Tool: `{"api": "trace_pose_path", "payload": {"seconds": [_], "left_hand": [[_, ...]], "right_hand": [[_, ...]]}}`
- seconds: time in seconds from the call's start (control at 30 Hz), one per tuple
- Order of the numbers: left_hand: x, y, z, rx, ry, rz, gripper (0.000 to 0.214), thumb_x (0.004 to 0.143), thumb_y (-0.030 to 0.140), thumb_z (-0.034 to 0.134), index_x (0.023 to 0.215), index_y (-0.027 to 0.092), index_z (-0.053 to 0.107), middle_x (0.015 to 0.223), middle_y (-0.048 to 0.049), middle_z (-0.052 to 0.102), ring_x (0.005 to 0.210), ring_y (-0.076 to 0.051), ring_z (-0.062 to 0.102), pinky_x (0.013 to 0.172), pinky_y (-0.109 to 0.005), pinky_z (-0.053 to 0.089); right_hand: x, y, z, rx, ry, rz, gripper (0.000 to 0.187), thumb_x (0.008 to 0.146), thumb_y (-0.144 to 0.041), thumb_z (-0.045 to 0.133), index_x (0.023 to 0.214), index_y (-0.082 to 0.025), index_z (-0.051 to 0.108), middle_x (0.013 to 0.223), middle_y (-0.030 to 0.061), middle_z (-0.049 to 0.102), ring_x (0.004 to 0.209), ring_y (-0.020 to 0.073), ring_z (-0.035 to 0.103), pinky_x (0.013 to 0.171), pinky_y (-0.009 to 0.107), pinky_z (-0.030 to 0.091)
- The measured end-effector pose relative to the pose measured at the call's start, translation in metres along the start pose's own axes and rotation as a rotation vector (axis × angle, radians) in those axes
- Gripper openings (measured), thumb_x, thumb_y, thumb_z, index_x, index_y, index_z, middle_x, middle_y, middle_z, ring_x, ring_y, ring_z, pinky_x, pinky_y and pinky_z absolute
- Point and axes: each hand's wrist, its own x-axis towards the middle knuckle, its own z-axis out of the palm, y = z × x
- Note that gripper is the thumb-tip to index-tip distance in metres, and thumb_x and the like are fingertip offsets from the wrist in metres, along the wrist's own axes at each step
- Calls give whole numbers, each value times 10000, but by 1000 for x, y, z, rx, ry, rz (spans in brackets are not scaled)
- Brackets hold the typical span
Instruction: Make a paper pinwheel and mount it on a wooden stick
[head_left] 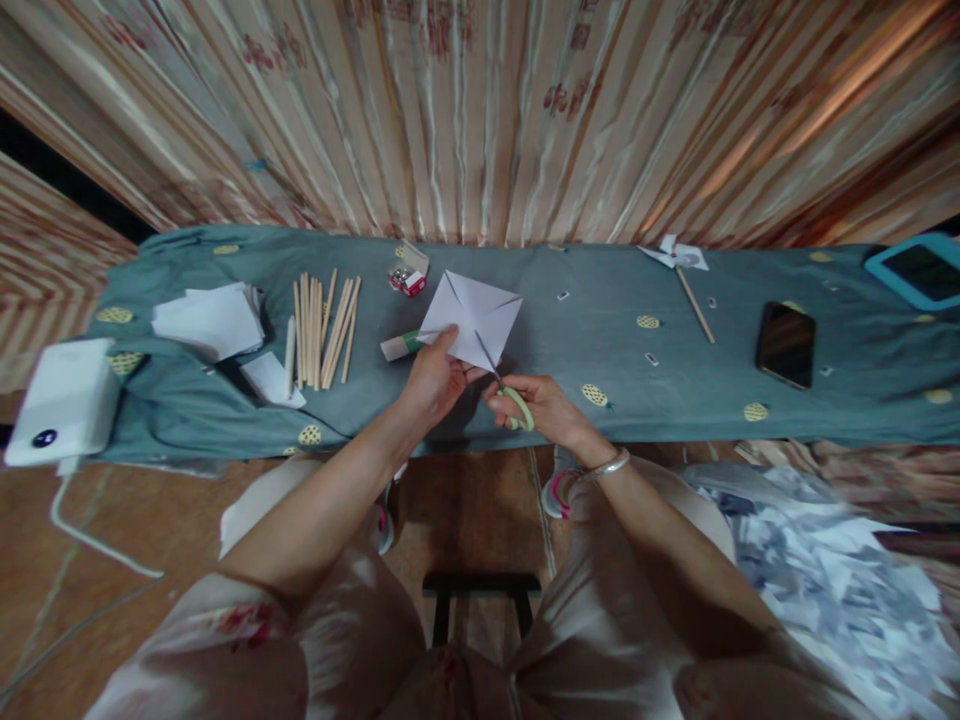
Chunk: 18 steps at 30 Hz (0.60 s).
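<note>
A square of white paper (480, 305) is held up over the table by my left hand (439, 375), thumb on top and fingers beneath. Dark slits run inward from some of its corners. My right hand (534, 400) grips scissors (517, 408) with pale green handles, and their blades lie over the paper's near corner, pointing towards its middle. Just left of the paper lies a glue stick (401, 346) with a green band. Behind it stands a small open box (409, 280) with shiny bits inside, too small to make out.
Wooden sticks (322, 330) and a stack of white paper sheets (210, 320) lie to the left, beside a white power bank (64, 400) with a cable. Rightward are a paper pinwheel (679, 255) on a stick, a phone (785, 345) and a blue-framed device (919, 272). Paper scraps (832, 570) fill a bag below.
</note>
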Motion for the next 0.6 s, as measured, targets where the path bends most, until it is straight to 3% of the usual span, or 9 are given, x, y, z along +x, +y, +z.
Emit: {"api": "trace_pose_path", "payload": {"seconds": [0.33, 0.6], "left_hand": [[-2, 1, 0, 2, -9, -5, 314, 996, 214, 383, 1157, 88, 621, 934, -124, 770, 899, -217, 738, 906, -383, 563], [0, 0, -1, 4, -8, -5, 283, 989, 217, 400, 1056, 112, 654, 897, -105, 769, 882, -219, 738, 892, -382, 571]], "right_hand": [[1, -1, 2, 24, 24, 18, 441, 576, -530, 868, 745, -176, 668, 554, -57, 587, 493, 58, 527, 490, 181, 429], [0, -2, 2, 20, 38, 35, 470, 547, -549, 876, 753, -178, 674, 548, -60, 591, 504, 61, 546, 495, 174, 435]]}}
